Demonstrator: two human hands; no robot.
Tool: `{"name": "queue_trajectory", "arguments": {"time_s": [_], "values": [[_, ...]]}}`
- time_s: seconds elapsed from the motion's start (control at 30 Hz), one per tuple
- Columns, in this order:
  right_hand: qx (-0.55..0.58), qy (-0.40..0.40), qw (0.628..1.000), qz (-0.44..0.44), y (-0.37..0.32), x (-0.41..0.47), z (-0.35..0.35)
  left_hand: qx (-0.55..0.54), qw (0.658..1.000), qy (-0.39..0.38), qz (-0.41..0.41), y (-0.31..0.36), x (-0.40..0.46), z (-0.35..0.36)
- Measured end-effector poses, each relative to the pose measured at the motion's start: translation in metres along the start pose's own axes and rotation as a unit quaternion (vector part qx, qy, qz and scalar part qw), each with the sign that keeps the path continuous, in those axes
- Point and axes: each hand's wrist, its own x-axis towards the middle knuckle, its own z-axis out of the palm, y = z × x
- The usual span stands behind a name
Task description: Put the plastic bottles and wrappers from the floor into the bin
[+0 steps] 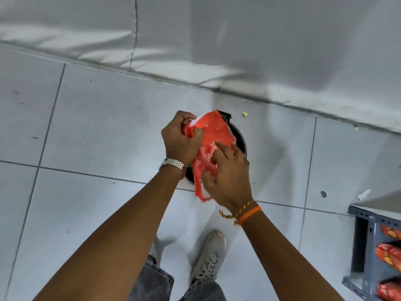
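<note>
A crumpled red plastic wrapper (213,137) hangs between both hands, directly above a round black bin (240,139) on the floor. My left hand (181,140), with a metal watch on the wrist, pinches the wrapper's upper corner. My right hand (227,172), with orange thread bands on the wrist, grips its lower part with fingers spread over it. The hands and wrapper hide most of the bin's opening, so its contents cannot be seen.
Grey tiled floor (97,118) all around. A white sheet-covered wall (238,40) runs behind the bin. A grey metal shelf (373,253) with red packets stands at the lower right. Small paper scraps (364,194) lie near it. My shoe (209,257) is below the bin.
</note>
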Motion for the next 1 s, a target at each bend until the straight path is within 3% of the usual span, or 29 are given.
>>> {"name": "queue_trajectory", "arguments": {"time_s": [0.07, 0.13, 0.17, 0.23, 0.33, 0.43, 0.6, 0.73, 0.83, 0.9, 1.0], "values": [[0.13, -0.121, 0.981, 0.072, 0.026, 0.013, 0.022, 0.205, 0.972, -0.112, -0.032, -0.027, 0.005, 0.004], [0.279, -0.213, 0.929, 0.117, 0.042, 0.024, 0.044, 0.315, 0.938, -0.137, -0.054, -0.047, 0.007, -0.003], [0.304, -0.241, 0.913, 0.127, 0.049, 0.029, 0.055, 0.321, 0.939, -0.123, -0.032, -0.053, 0.005, -0.007], [0.227, -0.303, 0.918, 0.118, 0.058, 0.041, 0.079, 0.296, 0.946, -0.125, 0.043, -0.056, -0.005, -0.01], [0.035, -0.353, 0.93, 0.093, 0.063, 0.059, 0.104, 0.334, 0.895, -0.284, 0.088, -0.056, -0.027, 0.0], [-0.091, -0.356, 0.927, 0.074, 0.063, 0.077, 0.119, 0.419, 0.821, -0.388, -0.001, -0.068, -0.037, 0.028], [-0.118, -0.266, 0.944, 0.155, 0.059, 0.099, 0.143, 0.473, 0.77, -0.414, -0.111, -0.099, -0.02, 0.071], [-0.075, -0.195, 0.96, 0.188, 0.054, 0.104, 0.165, 0.429, 0.794, -0.411, -0.126, -0.114, -0.006, 0.068], [-0.039, -0.248, 0.945, 0.212, 0.05, 0.103, 0.155, 0.365, 0.833, -0.397, -0.121, -0.104, 0.0, 0.052], [-0.062, -0.296, 0.94, 0.157, 0.047, 0.102, 0.133, 0.32, 0.869, -0.352, -0.134, -0.088, 0.005, 0.041], [-0.064, -0.27, 0.956, 0.091, 0.045, 0.088, 0.1, 0.264, 0.92, -0.249, -0.147, -0.06, 0.007, 0.03]]}}
